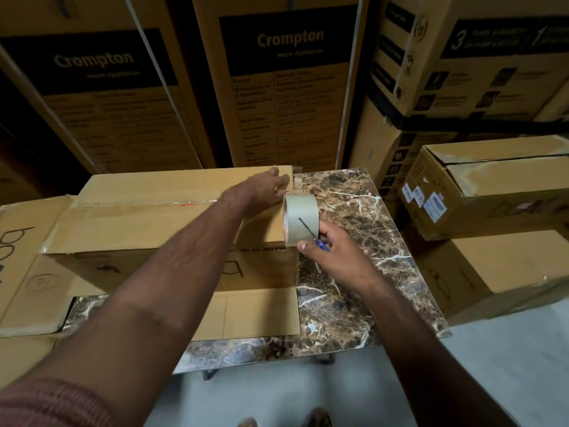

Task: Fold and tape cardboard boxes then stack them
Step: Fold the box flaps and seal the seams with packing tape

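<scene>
A brown cardboard box (147,223) lies on the marble table (354,241), its top flaps folded down with clear tape along the seam. My left hand (271,186) presses flat on the box's far right corner, over the tape end. My right hand (332,245) grips a roll of clear tape (300,217) beside the box's right edge, together with a thin tool with a blue handle (320,241). The box's near flap (255,312) lies open on the table.
Tall printed cartons (286,87) stand behind the table. Closed boxes (492,192) are stacked at the right on the floor. Another flattened carton (24,266) lies at the left. Grey floor (308,396) and my feet show below.
</scene>
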`<state>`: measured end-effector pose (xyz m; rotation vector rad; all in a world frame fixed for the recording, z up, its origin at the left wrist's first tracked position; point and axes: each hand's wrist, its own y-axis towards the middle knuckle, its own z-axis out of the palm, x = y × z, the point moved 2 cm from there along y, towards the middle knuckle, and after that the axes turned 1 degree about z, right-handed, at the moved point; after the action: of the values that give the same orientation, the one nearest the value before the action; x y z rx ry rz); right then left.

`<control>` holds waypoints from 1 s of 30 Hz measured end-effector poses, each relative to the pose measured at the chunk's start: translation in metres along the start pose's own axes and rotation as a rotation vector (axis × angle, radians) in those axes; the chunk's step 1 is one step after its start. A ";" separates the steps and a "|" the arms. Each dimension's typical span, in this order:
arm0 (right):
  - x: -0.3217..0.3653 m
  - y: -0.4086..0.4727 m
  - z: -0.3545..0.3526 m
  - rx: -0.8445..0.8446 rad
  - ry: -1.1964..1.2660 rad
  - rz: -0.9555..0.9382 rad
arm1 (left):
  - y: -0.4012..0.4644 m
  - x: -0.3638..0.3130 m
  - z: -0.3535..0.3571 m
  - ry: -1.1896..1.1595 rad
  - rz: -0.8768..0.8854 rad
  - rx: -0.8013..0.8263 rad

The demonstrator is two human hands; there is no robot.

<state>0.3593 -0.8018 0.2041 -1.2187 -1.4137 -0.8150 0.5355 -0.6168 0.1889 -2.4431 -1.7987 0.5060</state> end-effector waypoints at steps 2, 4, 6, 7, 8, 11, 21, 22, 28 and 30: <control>0.001 -0.002 0.000 -0.071 -0.006 -0.027 | -0.008 -0.008 0.007 0.034 -0.011 -0.080; 0.000 -0.006 0.001 -0.120 0.010 -0.030 | -0.017 -0.015 0.014 0.041 -0.021 -0.136; -0.002 -0.012 0.008 -0.131 -0.009 -0.054 | -0.022 -0.016 0.010 0.035 -0.023 -0.157; -0.005 -0.015 0.013 -0.148 -0.033 -0.066 | -0.024 -0.014 0.004 0.032 -0.021 -0.170; -0.008 -0.018 0.018 -0.171 -0.044 -0.069 | -0.023 -0.013 -0.001 0.018 -0.020 -0.190; -0.019 -0.029 0.027 -0.232 -0.042 -0.047 | -0.030 -0.017 0.005 -0.099 -0.041 -0.292; -0.039 -0.049 0.043 -0.284 -0.066 -0.014 | -0.042 -0.018 0.008 0.071 0.004 -0.306; -0.040 -0.051 0.044 -0.289 -0.086 -0.003 | -0.041 -0.018 0.007 0.075 0.009 -0.271; -0.056 -0.055 0.056 -0.298 -0.084 0.034 | -0.047 -0.016 0.014 0.140 0.025 -0.103; -0.054 -0.053 0.056 -0.291 -0.088 0.035 | -0.047 -0.017 0.015 0.111 0.005 -0.133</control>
<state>0.2893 -0.7756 0.1464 -1.5122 -1.3722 -0.9770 0.4839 -0.6197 0.1901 -2.5062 -1.8375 0.2531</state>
